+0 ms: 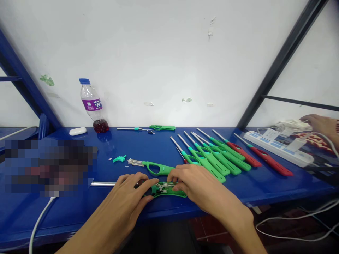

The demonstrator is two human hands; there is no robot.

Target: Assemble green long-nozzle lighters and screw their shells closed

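Observation:
An opened green lighter body (165, 189) with its inner parts showing lies near the front edge of the blue table (148, 148), its metal tube (103, 183) sticking out to the left. My left hand (131, 194) grips its left end, fingers curled around it. My right hand (192, 183) presses on its right end with fingertips pinched over the inner parts. Just behind lies a green handle shell (156, 168) with a clear tip. A small teal trigger piece (119, 159) sits to its left.
A row of several green and red long lighters (225, 155) lies at the right. A drink bottle (93, 106), a white case (77, 131) and another opened lighter (150, 128) sit at the back. A white power strip (278, 150) and another person's hand (320, 125) are far right.

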